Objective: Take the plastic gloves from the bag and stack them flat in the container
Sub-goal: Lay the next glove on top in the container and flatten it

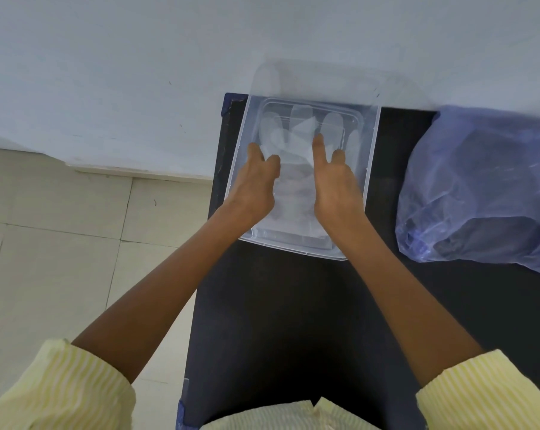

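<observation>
Yellow-and-white striped sleeves (55,386) sat at the near edge of the frame, pushed up to the elbows, with both bare forearms reaching forward over a black counter (293,321). The counter was dark and matte, with a tiled floor (45,243) off to its left.

Farther out, a clear container (372,150) rested on the counter, its far end against the pale wall (138,72). Both hands were inside it. The left hand (254,184) lay palm down on the left part of the contents, fingers slightly curled and pressed flat, not clasping anything that could be made out. The right hand (335,184) lay palm down beside it, index finger stretched forward and the other fingers loosely bent, resting on the plastic; no pinch was visible.

Under and ahead of the hands lay the plastic gloves (299,128), translucent and whitish, spread flat on the container floor with several glove fingers pointing toward the wall. How many were layered could not be told.

To the right, apart from the container, a bluish translucent bag (485,187) slumped on the counter, crumpled, dark shapes showing through. Its opening could not be seen.
</observation>
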